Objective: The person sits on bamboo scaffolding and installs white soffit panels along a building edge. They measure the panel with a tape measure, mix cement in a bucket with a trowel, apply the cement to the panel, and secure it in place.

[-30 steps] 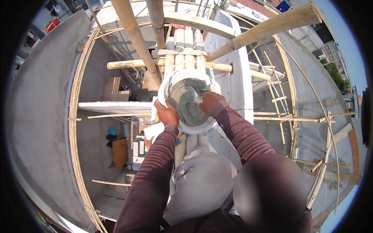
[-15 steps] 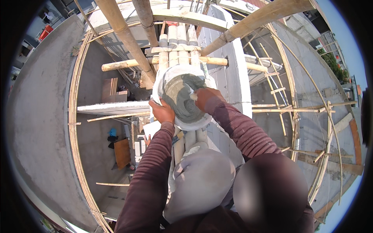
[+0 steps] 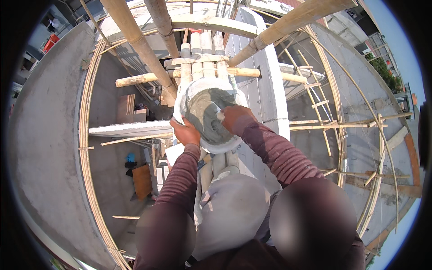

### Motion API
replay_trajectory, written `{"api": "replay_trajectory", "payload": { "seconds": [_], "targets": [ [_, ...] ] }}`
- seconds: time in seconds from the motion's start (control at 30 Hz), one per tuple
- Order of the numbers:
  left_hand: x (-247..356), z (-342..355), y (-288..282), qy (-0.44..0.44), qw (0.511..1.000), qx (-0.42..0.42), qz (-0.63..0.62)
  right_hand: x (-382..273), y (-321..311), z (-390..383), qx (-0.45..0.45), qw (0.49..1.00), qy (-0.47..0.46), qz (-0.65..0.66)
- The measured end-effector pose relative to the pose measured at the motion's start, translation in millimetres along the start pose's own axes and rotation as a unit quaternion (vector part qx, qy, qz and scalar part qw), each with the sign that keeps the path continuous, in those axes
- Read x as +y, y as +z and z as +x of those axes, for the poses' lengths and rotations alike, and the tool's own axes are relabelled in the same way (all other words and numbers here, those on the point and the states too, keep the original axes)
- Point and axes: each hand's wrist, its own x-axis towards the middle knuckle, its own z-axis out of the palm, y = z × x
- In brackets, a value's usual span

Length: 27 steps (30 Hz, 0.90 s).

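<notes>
A white bucket (image 3: pixel 179 104) of wet grey mortar (image 3: pixel 204 123) stands in front of me on the bamboo platform. My left hand (image 3: pixel 186 133) is closed on its near left rim, thumb toward the inside. Over the right side of the opening, my right hand (image 3: pixel 237 119) is wrapped round the pale handle of a trowel (image 3: pixel 220 115). Most of the trowel's blade is sunk in the mortar or hidden by the hand.
Thick bamboo poles (image 3: pixel 135 38) rise beyond the bucket, and a crosswise pole (image 3: pixel 139 79) runs under the platform (image 3: pixel 185 72). To the right stands a grey block wall (image 3: pixel 265 112). A deep drop with an orange-brown board (image 3: pixel 142 181) lies down left.
My right hand has moved slightly left and down with the trowel, and the mortar's surface has been reshaped. The left hand keeps its hold on the rim. The view has shifted a little.
</notes>
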Motion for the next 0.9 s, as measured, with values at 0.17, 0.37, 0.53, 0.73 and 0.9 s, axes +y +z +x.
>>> {"api": "replay_trajectory", "payload": {
  "seconds": [0.17,0.37,0.53,0.73,0.9],
  "targets": [
    [1.4,3.0,4.8,0.034,0.999,0.016,-0.026,-0.6,5.2,3.2,-0.052,0.998,-0.003,-0.024],
    [1.7,2.0,8.7,0.033,0.999,0.019,-0.022,-26.2,23.7,-3.0,-0.025,0.995,-0.001,-0.100],
    [-1.1,5.1,2.1,-0.016,1.000,-0.016,0.002,-5.2,-3.2,-0.9,-0.006,0.999,0.020,0.033],
    [4.2,3.0,-1.7,0.003,1.000,0.006,-0.017,8.2,-18.3,-1.5,0.005,0.990,0.018,0.140],
    [9.2,1.5,7.0,0.022,0.999,0.014,-0.035,-1.8,12.5,1.6,-0.039,0.999,0.009,-0.024]
  ]
}}
